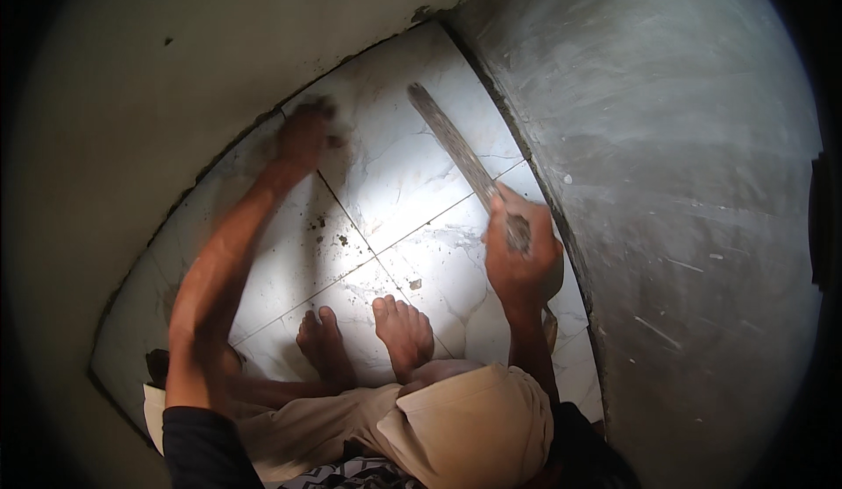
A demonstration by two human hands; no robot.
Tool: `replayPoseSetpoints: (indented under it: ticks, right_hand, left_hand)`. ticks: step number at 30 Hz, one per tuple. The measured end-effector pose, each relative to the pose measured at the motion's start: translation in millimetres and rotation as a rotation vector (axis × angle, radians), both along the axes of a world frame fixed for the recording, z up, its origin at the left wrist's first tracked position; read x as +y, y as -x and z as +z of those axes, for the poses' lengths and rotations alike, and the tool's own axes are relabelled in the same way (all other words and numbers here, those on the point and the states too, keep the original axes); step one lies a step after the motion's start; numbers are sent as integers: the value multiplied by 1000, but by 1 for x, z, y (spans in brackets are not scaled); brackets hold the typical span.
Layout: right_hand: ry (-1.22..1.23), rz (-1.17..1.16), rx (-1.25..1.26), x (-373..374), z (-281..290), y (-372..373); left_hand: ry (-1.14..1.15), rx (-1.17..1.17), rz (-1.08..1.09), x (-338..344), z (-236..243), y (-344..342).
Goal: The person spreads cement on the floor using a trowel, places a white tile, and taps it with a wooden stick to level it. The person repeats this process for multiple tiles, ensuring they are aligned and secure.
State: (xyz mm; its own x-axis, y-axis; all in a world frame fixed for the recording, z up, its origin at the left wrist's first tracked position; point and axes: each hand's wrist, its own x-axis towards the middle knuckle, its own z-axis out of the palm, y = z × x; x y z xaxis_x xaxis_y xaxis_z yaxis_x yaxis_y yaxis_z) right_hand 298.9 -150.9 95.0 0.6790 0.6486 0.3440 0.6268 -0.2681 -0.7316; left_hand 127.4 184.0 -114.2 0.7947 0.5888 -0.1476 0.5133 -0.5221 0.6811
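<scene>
My right hand (524,261) is closed around the near end of a long, narrow grey-brown bar (454,144), its surface rough and mottled. The bar slants up and left over the white marbled floor tiles (399,178); whether it is wood or metal I cannot tell. Low over the tiles near the left wall's base, my left hand (303,138) is smeared by motion. Dark blurred patches show at its fingers, and I cannot make out whether it holds anything.
Dark crumbs (343,239) and a small brownish chip (415,285) lie on the tiles near my bare feet (405,335). A plastered wall (149,121) bounds the floor at left and back; a grey, scuffed wall (675,217) stands close by my right hand.
</scene>
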Motion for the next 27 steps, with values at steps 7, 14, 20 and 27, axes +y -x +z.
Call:
replayPoseSetpoints:
  ticks: [7, 14, 20, 27]
  right_hand:
    - [60, -157, 62, -101, 18, 23]
    - [141, -255, 111, -145, 22, 34]
    - [28, -206, 104, -120, 25, 31]
    - [324, -57, -103, -192, 25, 58]
  left_hand:
    - [-297, 263, -255, -48, 86, -176]
    - [-308, 396, -275, -45, 89, -191]
    - [-331, 259, -234, -42, 67, -172]
    - [-437, 71, -187, -71, 39, -115]
